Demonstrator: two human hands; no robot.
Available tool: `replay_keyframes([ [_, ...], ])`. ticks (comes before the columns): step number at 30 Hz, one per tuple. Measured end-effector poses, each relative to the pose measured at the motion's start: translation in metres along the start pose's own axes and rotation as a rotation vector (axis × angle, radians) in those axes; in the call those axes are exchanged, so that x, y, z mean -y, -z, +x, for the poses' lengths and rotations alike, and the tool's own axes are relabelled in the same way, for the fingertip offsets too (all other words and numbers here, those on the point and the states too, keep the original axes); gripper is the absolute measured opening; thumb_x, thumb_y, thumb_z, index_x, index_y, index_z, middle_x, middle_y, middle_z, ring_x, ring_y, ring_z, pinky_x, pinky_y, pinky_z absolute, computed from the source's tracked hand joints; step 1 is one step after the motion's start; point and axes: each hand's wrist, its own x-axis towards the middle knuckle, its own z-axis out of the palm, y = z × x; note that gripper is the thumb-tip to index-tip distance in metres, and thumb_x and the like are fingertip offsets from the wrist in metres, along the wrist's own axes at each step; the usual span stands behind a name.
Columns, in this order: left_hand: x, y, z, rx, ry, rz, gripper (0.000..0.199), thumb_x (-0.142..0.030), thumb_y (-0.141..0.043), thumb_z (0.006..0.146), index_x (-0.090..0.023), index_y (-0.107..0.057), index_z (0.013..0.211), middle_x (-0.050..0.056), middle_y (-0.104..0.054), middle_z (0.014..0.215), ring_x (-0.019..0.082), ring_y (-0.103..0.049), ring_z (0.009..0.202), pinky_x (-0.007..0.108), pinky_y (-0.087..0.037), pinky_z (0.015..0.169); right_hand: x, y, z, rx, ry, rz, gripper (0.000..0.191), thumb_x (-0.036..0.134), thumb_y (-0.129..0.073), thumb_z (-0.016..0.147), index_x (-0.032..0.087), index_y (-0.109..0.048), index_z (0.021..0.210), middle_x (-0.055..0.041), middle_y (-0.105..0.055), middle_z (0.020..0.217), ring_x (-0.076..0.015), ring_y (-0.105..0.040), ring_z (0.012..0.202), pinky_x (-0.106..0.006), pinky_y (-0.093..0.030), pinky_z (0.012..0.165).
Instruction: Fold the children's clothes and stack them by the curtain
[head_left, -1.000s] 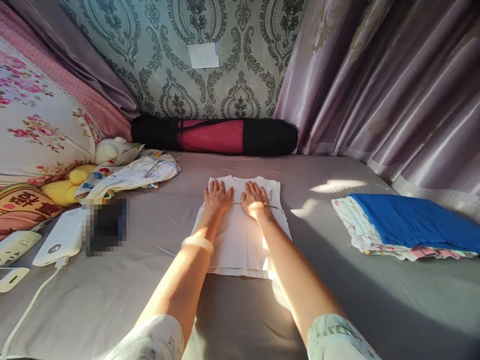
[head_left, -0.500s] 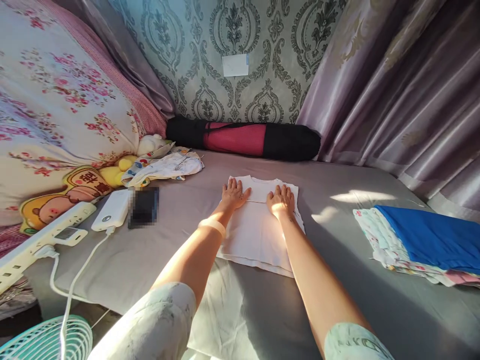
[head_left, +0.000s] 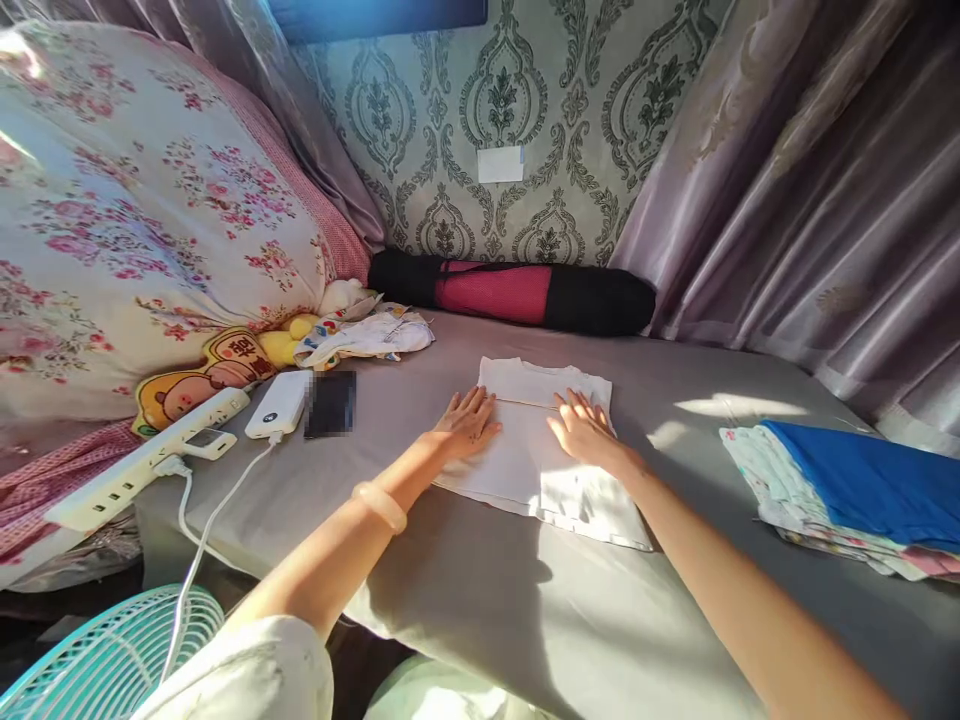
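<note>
A small white shirt (head_left: 525, 440) lies spread on the grey sheet, its neckline toward the wall and a crease running across its upper part. My left hand (head_left: 466, 425) rests flat on the shirt's left edge, fingers spread. On the right side of the cloth lies my right hand (head_left: 589, 430), also open with its fingers stretched out. A pale bangle (head_left: 381, 506) circles my left wrist. Neither hand grips the fabric.
Folded clothes with a blue garment (head_left: 862, 480) on top lie at the right. To the left are a power strip (head_left: 157, 455), a white power bank (head_left: 279, 405) with a cable, and crumpled clothing (head_left: 375, 335). A black-and-red bag (head_left: 510, 295) lies along the wall. A fan (head_left: 112, 650) stands lower left.
Both hands have slid down the shirt toward me, and the forearms have spread apart. The shirt's lower right corner now flares outward. The view has shifted left and up.
</note>
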Motion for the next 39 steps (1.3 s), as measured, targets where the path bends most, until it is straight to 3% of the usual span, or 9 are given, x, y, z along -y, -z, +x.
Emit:
replay_keyframes([
  [3,0.002,-0.004,-0.025,0.027,-0.082,-0.023,0.068,-0.058,-0.019,0.100,-0.017,-0.026,0.154,0.016,-0.021,0.163,0.029,-0.015,0.151,0.049,-0.019,0.120,0.003,-0.006,-0.039,0.099,0.113,-0.017,0.059,0.041,-0.024,0.101,0.016,-0.030,0.154,-0.0154,-0.024,0.162,-0.0276,-0.017,0.150,-0.053,-0.019,0.119],
  [8,0.011,0.003,-0.062,0.058,-0.080,-0.117,0.067,-0.060,-0.026,0.099,-0.019,-0.032,0.152,0.013,-0.024,0.162,0.026,-0.019,0.150,0.043,-0.019,0.120,0.000,-0.008,-0.091,0.162,0.197,0.025,0.061,0.050,-0.021,0.102,0.022,-0.031,0.155,-0.0127,-0.019,0.164,-0.0282,-0.012,0.151,-0.054,-0.020,0.120],
  [13,0.026,0.021,-0.089,0.004,-0.099,-0.177,0.052,-0.050,-0.036,0.099,-0.022,-0.047,0.142,0.013,-0.044,0.150,0.025,-0.042,0.137,0.039,-0.034,0.111,-0.003,-0.006,-0.123,0.153,0.324,0.073,0.054,0.048,-0.022,0.104,0.032,-0.031,0.155,-0.0043,-0.021,0.163,-0.0257,-0.014,0.150,-0.052,-0.021,0.122],
  [15,0.035,0.025,-0.096,-0.063,0.001,-0.147,0.048,-0.046,-0.038,0.099,-0.020,-0.052,0.137,0.014,-0.052,0.138,0.027,-0.048,0.127,0.040,-0.039,0.105,-0.002,-0.007,-0.127,0.136,0.326,0.069,0.054,0.049,-0.024,0.103,0.031,-0.034,0.154,-0.0040,-0.023,0.163,-0.0257,-0.016,0.150,-0.052,-0.021,0.122],
  [18,0.056,0.030,-0.105,-0.127,0.271,-0.041,0.046,-0.045,-0.040,0.098,-0.019,-0.057,0.132,0.015,-0.056,0.125,0.030,-0.050,0.117,0.045,-0.042,0.098,0.001,-0.008,-0.128,0.106,0.305,0.057,0.054,0.051,-0.026,0.103,0.030,-0.038,0.152,-0.0039,-0.025,0.162,-0.0259,-0.019,0.150,-0.052,-0.024,0.121],
  [24,0.103,0.040,-0.131,-0.226,0.648,0.023,0.052,-0.047,-0.045,0.095,-0.015,-0.054,0.136,0.018,-0.052,0.121,0.035,-0.047,0.116,0.047,-0.040,0.095,0.004,-0.005,-0.127,0.109,0.297,0.058,0.056,0.053,-0.026,0.102,0.029,-0.040,0.151,-0.0038,-0.029,0.161,-0.0255,-0.020,0.150,-0.052,-0.024,0.121],
  [31,0.128,0.040,-0.142,-0.259,0.811,0.028,0.059,-0.056,-0.049,0.090,-0.017,-0.055,0.134,0.019,-0.050,0.127,0.037,-0.044,0.120,0.048,-0.036,0.100,0.003,-0.006,-0.128,0.116,0.287,0.067,0.057,0.055,-0.025,0.102,0.030,-0.039,0.151,-0.0028,-0.024,0.162,-0.0261,-0.018,0.150,-0.054,-0.024,0.121],
  [39,0.131,0.038,-0.138,-0.215,0.821,0.107,0.056,-0.057,-0.047,0.087,-0.019,-0.061,0.126,0.019,-0.051,0.128,0.038,-0.044,0.123,0.048,-0.038,0.099,0.002,-0.008,-0.127,0.096,0.299,0.050,0.056,0.054,-0.027,0.102,0.031,-0.040,0.151,-0.0021,-0.028,0.161,-0.0259,-0.021,0.149,-0.052,-0.025,0.121],
])
